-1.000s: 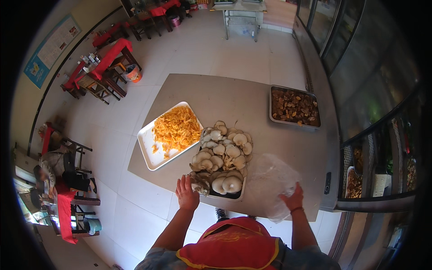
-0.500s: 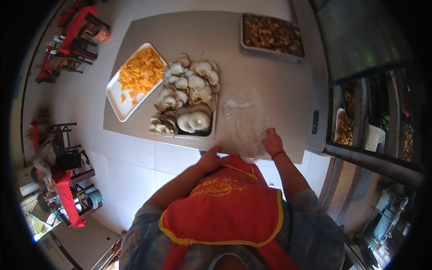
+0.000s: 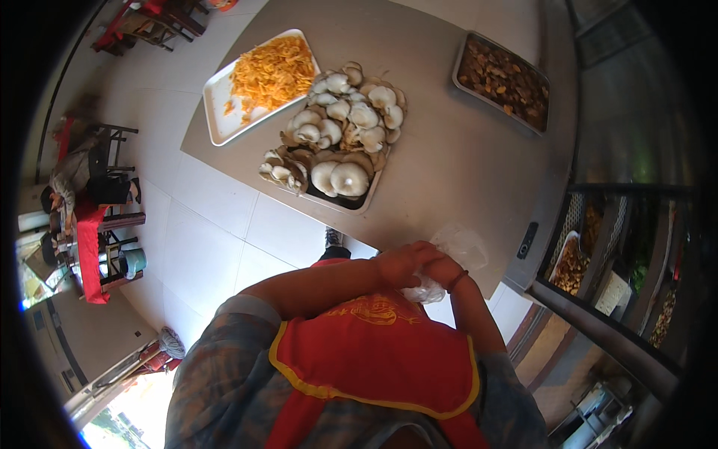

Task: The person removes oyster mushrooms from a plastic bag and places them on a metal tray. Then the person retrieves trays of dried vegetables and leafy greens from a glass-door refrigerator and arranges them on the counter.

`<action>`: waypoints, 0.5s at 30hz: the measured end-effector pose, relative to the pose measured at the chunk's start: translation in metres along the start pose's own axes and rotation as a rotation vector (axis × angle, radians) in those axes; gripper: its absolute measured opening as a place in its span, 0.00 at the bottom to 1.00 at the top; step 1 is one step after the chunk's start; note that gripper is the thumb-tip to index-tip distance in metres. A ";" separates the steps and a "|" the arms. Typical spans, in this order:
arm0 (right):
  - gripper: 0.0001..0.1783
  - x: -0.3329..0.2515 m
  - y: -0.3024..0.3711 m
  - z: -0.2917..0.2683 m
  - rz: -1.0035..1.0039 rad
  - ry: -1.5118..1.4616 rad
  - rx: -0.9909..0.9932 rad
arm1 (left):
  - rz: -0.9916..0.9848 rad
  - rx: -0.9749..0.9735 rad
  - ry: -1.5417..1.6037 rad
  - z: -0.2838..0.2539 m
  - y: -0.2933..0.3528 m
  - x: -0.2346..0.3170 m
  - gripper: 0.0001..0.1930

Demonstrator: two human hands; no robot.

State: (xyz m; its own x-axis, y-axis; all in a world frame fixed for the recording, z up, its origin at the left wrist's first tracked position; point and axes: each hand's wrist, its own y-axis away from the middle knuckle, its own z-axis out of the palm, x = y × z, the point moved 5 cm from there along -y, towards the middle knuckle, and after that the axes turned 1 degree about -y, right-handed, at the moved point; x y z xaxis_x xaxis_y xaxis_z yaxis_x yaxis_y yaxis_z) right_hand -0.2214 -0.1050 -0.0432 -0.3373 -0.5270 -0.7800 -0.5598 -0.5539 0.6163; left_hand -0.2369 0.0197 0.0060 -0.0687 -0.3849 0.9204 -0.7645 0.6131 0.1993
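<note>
A clear plastic bag (image 3: 465, 248) is bunched up at the near edge of the metal table, its crumpled top lying over the tabletop and another part hanging below my fingers. My left hand (image 3: 402, 263) and my right hand (image 3: 443, 269) meet on it, both closed with the film between them. Some fingertips are hidden where the hands overlap. Beyond my hands, to the left, oyster mushrooms (image 3: 351, 112) are heaped on a dark tray (image 3: 368, 202) and spill past its edges.
A white tray (image 3: 218, 112) of orange shreds (image 3: 273, 71) stands at the far left of the table (image 3: 449, 179). At the far right is a metal tray (image 3: 458, 71) of brown pieces. A dark-framed cabinet (image 3: 598, 322) borders the right. Benches with red cloths (image 3: 91, 254) stand left.
My left hand has come over to the right and joined my right hand on the bag. The bag, spread out before, is now gathered nearer to me. The view has turned.
</note>
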 end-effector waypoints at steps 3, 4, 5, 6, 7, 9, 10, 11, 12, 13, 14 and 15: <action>0.20 -0.029 -0.006 0.007 -0.008 -0.212 -0.093 | 0.090 0.284 -0.141 -0.050 0.025 0.007 0.25; 0.20 -0.047 -0.001 0.013 -0.034 -0.471 -0.156 | 0.073 0.425 -0.156 -0.070 0.039 0.014 0.17; 0.20 -0.069 0.003 0.018 -0.055 -0.729 -0.226 | 0.056 0.499 -0.119 -0.086 0.057 0.016 0.17; 0.19 -0.122 0.016 0.026 -0.082 -0.809 -0.279 | 0.032 0.581 -0.084 -0.100 0.082 0.015 0.16; 0.19 -0.129 0.016 0.030 -0.064 -0.711 -0.319 | 0.023 0.654 -0.045 -0.115 0.104 0.017 0.15; 0.20 -0.129 0.023 0.028 -0.028 -0.511 -0.388 | -0.001 0.764 0.148 -0.139 0.158 0.029 0.13; 0.24 -0.124 0.017 0.028 0.058 -0.401 -0.523 | -0.008 0.810 0.244 -0.150 0.184 0.036 0.12; 0.26 -0.134 0.006 0.033 0.059 -0.333 -0.404 | -0.012 0.850 0.366 -0.156 0.208 0.035 0.12; 0.29 -0.148 -0.006 0.044 0.056 -0.266 -0.281 | -0.010 0.885 0.489 -0.161 0.233 0.031 0.12; 0.32 -0.166 -0.019 0.059 0.047 -0.198 -0.164 | -0.007 0.922 0.611 -0.165 0.260 0.028 0.12; 0.38 -0.199 -0.029 0.083 -0.157 -0.253 -0.172 | -0.039 0.970 0.700 -0.168 0.289 0.023 0.13; 0.43 -0.233 -0.039 0.111 -0.367 -0.306 -0.183 | -0.064 1.016 0.789 -0.171 0.317 0.017 0.14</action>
State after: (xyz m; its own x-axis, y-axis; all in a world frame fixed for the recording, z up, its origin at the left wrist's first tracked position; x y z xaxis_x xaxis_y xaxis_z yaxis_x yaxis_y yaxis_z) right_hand -0.2053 0.1112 0.1030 -0.3648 -0.0789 -0.9277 -0.5507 -0.7852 0.2833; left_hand -0.3707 0.3256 0.1419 0.1151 0.3294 0.9372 -0.9190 -0.3229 0.2263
